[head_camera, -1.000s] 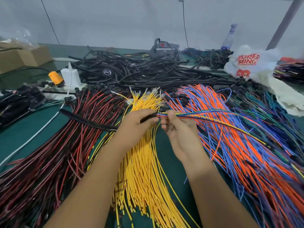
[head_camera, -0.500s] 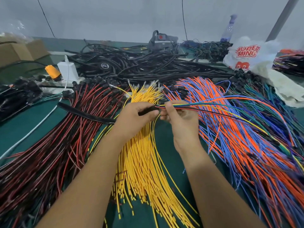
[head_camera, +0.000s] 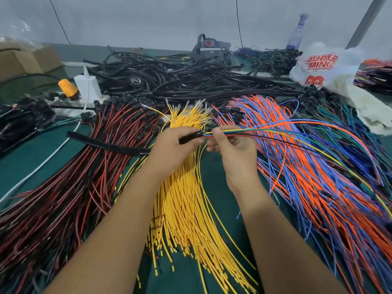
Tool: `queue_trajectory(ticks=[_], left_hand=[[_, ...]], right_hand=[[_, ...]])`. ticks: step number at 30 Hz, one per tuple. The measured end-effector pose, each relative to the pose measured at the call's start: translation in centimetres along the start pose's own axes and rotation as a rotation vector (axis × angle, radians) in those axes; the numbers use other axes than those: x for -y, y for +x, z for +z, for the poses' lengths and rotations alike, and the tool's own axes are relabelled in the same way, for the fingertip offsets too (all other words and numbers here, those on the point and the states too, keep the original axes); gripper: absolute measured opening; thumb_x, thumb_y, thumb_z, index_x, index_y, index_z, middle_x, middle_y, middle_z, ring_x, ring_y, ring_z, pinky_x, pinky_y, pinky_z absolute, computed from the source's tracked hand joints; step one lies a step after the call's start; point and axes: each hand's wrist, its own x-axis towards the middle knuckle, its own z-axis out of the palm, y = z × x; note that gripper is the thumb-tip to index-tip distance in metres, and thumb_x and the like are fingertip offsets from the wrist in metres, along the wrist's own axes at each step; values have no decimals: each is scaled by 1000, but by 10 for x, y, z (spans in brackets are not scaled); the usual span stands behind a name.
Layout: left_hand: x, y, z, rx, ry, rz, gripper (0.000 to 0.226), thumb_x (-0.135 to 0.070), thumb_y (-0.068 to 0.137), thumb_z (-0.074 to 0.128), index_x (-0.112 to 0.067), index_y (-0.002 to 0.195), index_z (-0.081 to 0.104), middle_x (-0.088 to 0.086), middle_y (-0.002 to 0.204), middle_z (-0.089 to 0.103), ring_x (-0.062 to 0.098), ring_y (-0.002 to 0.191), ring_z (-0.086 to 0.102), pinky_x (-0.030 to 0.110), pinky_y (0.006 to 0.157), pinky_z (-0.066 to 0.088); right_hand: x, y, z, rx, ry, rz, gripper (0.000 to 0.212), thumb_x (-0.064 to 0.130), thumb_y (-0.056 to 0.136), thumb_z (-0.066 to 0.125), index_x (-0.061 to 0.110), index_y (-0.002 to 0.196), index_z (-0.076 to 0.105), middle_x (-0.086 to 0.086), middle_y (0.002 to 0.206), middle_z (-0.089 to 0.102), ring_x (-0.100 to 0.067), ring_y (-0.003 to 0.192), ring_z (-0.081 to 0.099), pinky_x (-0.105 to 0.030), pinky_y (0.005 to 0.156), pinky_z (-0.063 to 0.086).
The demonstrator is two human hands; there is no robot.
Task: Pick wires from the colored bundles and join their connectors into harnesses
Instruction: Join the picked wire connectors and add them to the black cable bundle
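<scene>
Orange wire now arcs higher right; left hand grips black sleeve, right hand pinches picked wires above yellow bundle: keep ends level, feed straight.

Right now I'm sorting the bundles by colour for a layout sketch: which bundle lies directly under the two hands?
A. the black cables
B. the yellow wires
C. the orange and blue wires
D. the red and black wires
B: the yellow wires fan out on the table beneath the left hand and right hand.
</scene>
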Motion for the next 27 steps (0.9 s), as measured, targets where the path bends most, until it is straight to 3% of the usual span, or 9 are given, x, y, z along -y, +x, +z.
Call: queue_trajectory(ticks=[3, 7, 10, 12, 18, 22, 27], left_hand=[[-1, 0, 0, 17, 23, -3, 11, -24, 90, 64, -24, 97, 74, -4, 74, 66, 7, 63, 53, 21, 59, 41], [2, 2, -1, -31, 51, -47, 7, -17, 88, 65, -18, 89, 72, 6, 75, 65, 5, 57, 47, 23, 57, 38], [-2, 2, -6, -32, -131, -74, 16, -11, 86, 66, -24, 94, 72, -2, 92, 71, 9, 80, 63, 25, 77, 48], [-5, 1, -7, 11, -196, -36, 26, -9, 85, 69, -26, 103, 70, -13, 97, 71, 1, 96, 64, 17, 87, 48], [-7, 1, -9, 16, -293, -24, 30, -13, 78, 76, -23, 105, 70, -13, 96, 73, -1, 97, 65, 10, 83, 47], [-9, 1, -6, -11, -254, -44, 20, -10, 78, 76, -22, 93, 72, -23, 71, 69, -11, 72, 61, 4, 68, 42], [-10, 1, -6, -63, -259, -59, 16, -9, 76, 77, -19, 87, 72, -13, 72, 69, -8, 69, 62, 6, 67, 44]], right_hand=[[-1, 1, 0, -8, -9, 2, 22, 4, 93, 60, 17, 76, 65, 2, 59, 68, -8, 57, 65, -21, 58, 53], [-4, 3, -3, -60, 22, 77, 20, 8, 94, 61, 16, 76, 66, 5, 57, 66, -7, 54, 64, -29, 66, 55], [-4, 2, -2, -46, 36, 99, 18, 8, 94, 61, 15, 78, 66, 4, 57, 66, -7, 55, 63, -23, 59, 53], [-4, 2, -2, -34, 57, 109, 17, 7, 93, 61, 14, 79, 66, 4, 58, 66, -6, 55, 63, -18, 55, 51], [-1, 1, -3, -7, 120, 148, 11, 9, 93, 62, 9, 84, 68, -4, 69, 69, -11, 62, 65, -19, 56, 50], [-1, 0, -2, 33, 152, 202, 6, 8, 91, 64, 6, 87, 68, -10, 71, 68, -14, 63, 65, -21, 57, 51], [0, -1, -2, 57, 137, 215, 5, 6, 88, 67, 8, 84, 70, -7, 66, 66, -13, 60, 62, -21, 57, 51]])
